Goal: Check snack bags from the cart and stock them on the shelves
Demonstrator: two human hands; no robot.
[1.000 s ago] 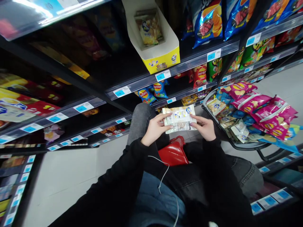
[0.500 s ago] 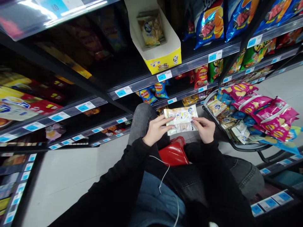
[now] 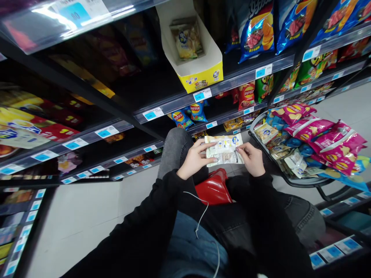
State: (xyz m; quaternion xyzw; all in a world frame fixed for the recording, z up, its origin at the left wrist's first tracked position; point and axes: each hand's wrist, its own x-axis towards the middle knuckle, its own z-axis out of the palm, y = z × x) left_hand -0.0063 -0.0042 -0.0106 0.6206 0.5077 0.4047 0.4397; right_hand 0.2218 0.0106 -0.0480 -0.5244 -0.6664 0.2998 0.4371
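Note:
Both hands hold a small white and yellow snack packet (image 3: 226, 148) above my lap, its printed back turned up toward me. My left hand (image 3: 195, 159) grips the packet's left end, thumb on the near side and fingers on the far side. At the right end, my right hand (image 3: 252, 158) pinches the packet between thumb and fingers. Similar-looking packets lie in an open display box (image 3: 203, 79) with a yellow front, on the shelf ahead. To the right of my right hand is a basket (image 3: 285, 177) heaped with snack bags.
Pink chip bags (image 3: 336, 141) top the basket's pile. A glossy red object (image 3: 214, 187) sits beneath my hands, between my legs. Dark shelves with price tags (image 3: 153, 114) run ahead, holding blue chip bags (image 3: 256, 33). Pale floor tiles (image 3: 84, 208) lie at left.
The packet and both hands have shifted very slightly right and down in view. My right fingers have moved a little on the packet's right edge. The shelves stay nearly in place.

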